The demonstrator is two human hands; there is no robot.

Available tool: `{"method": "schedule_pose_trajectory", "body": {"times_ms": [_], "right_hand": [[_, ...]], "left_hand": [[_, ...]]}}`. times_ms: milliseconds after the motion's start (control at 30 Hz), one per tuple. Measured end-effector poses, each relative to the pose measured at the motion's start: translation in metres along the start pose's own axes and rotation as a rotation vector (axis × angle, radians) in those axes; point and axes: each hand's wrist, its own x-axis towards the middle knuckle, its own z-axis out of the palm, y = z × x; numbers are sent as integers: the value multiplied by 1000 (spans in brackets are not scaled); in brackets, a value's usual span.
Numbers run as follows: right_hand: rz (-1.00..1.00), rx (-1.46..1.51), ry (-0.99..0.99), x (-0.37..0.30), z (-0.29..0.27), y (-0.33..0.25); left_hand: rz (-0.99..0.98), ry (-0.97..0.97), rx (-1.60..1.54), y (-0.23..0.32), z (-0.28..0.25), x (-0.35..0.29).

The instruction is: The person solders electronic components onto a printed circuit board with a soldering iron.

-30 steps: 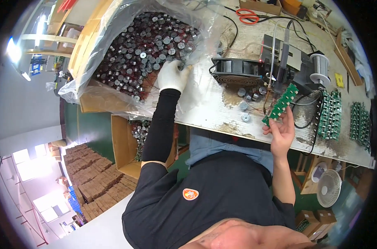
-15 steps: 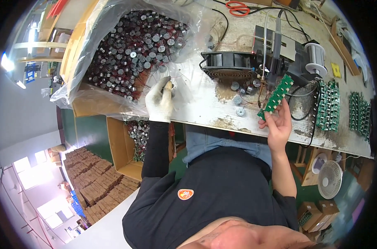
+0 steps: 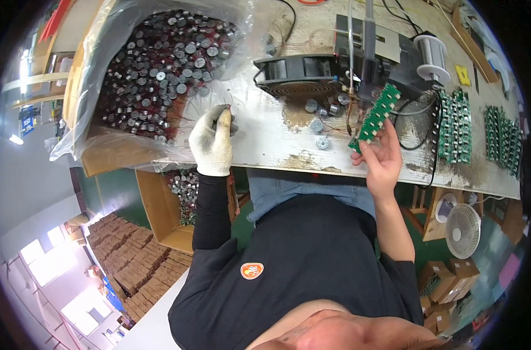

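My left hand point(image 3: 211, 140), in a white work glove with grey fingertips, is closed in a pinch over the table beside the pile of round metal parts. A thin wire point(image 3: 228, 100) pokes out from its fingertips; the palm side is hidden. A narrow green circuit board point(image 3: 375, 119) with a row of pale components is held at its lower end by my bare right hand point(image 3: 383, 153), tilted up to the right. Small round silver parts point(image 3: 322, 142) with thin wires lie on the table to the left of the board.
A plastic-lined carton point(image 3: 110, 153) holds many round parts with red wires. Behind the board are a black fan point(image 3: 297, 80), a machine with tubes point(image 3: 367, 49) and a solder wire spool point(image 3: 432, 58). Rows of green boards point(image 3: 454, 127) lie at the right.
The view has shifted, so the table sits further left and higher. My left hand has drawn slightly right and nearer, away from the pile. The board stays in my right hand.
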Motion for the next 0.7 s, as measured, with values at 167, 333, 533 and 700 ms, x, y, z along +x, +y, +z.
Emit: {"method": "schedule_pose_trajectory", "body": {"times_ms": [167,333,533,700], "right_hand": [[14,11,-19,-1,2,-5],[25,75,-53,0,1,-3],[64,93,-64,1,1,-10],[71,139,-84,2,1,-12]], "left_hand": [[-134,-157,-56,11,20,-24],[-428,-332,-222,17,53,-51],[-355,-469,-77,23,85,-60],[-53,-464,-11,19,100,-61]]}}
